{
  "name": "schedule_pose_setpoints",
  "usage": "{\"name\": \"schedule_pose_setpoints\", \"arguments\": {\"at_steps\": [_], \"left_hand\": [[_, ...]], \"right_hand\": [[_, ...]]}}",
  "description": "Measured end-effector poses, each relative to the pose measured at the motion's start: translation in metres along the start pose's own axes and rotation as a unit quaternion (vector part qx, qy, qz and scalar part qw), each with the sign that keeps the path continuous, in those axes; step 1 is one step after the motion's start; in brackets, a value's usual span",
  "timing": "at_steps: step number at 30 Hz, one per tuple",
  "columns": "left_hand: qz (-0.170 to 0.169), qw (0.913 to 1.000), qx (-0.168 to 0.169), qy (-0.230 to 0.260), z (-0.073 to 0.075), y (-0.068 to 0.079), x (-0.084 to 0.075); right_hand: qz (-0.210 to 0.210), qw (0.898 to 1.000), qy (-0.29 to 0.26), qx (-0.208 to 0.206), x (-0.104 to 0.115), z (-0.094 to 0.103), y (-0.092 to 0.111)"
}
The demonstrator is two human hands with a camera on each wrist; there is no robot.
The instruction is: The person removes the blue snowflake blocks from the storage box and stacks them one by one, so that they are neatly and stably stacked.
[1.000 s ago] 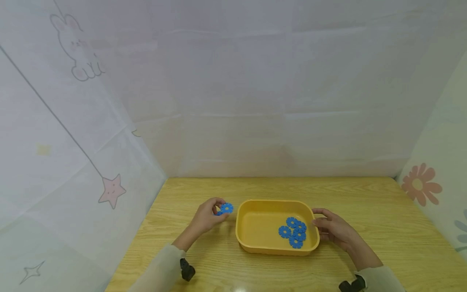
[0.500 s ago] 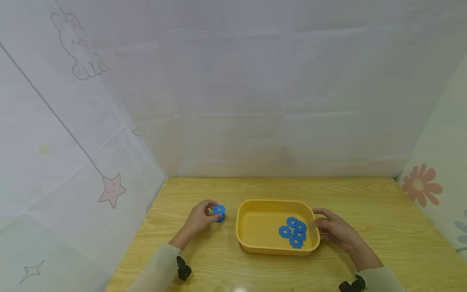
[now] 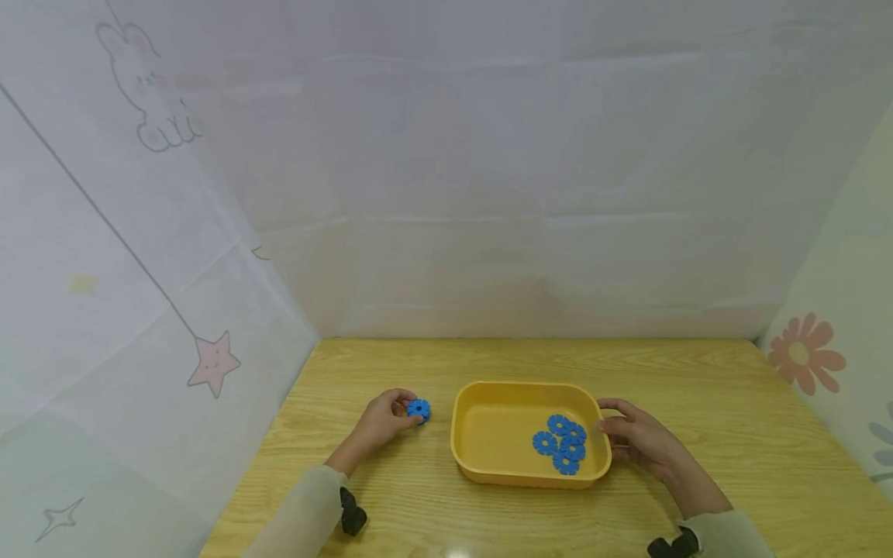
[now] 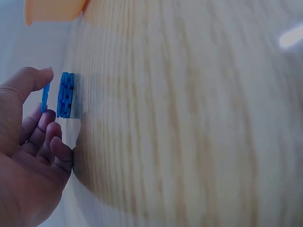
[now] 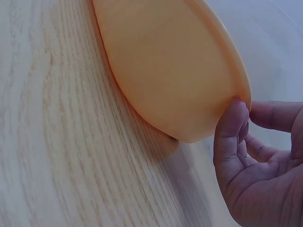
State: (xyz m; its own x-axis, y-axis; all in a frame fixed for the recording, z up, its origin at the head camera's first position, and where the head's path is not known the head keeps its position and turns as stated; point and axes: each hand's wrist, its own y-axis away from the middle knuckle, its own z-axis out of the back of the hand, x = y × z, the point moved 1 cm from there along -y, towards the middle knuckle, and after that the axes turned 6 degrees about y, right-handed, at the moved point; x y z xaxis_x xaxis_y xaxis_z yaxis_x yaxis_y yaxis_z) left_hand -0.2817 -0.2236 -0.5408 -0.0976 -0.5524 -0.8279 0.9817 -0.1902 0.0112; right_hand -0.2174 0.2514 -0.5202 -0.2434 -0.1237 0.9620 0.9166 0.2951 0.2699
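My left hand point(image 3: 382, 418) is over the table, left of the yellow plastic bin point(image 3: 488, 438). Between thumb and fingers it pinches a blue snowflake disc point(image 4: 45, 98), a thin round piece with notched edges. In the left wrist view a short stack of blue snowflake discs point(image 4: 66, 95) sits on the table, and the pinched disc hangs a small gap above it. My right hand point(image 3: 643, 442) grips the bin's right end, thumb and fingertips pinching the rim. Several blue snowflake discs point(image 3: 574, 451) lie overlapping in the right part of the bin.
Everything stands on a light wooden table point(image 3: 391, 511). A pale cloth backdrop point(image 3: 446, 194) with printed figures rises behind the table and along both sides. Dark devices are strapped at both wrists.
My left hand has drawn back left from the bin and lowered with the blue snowflake disc to the stack of discs. My right hand and the bin have stayed put.
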Motion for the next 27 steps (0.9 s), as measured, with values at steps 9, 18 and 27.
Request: {"name": "schedule_pose_setpoints", "arguments": {"at_steps": [9, 18, 27], "left_hand": [[0.003, 0.9998, -0.004, -0.017, -0.0008, -0.0012, 0.0032], [0.003, 0.9998, -0.005, -0.018, -0.0009, -0.0009, 0.0043], [0.005, 0.9995, -0.007, -0.031, -0.0025, -0.0028, 0.0073]], "right_hand": [[-0.006, 1.000, -0.005, -0.002, -0.0006, 0.0010, -0.0005], [0.002, 1.000, -0.005, 0.008, -0.0002, -0.0005, 0.0001], [-0.005, 1.000, -0.001, -0.001, 0.0002, 0.0006, 0.0005]]}}
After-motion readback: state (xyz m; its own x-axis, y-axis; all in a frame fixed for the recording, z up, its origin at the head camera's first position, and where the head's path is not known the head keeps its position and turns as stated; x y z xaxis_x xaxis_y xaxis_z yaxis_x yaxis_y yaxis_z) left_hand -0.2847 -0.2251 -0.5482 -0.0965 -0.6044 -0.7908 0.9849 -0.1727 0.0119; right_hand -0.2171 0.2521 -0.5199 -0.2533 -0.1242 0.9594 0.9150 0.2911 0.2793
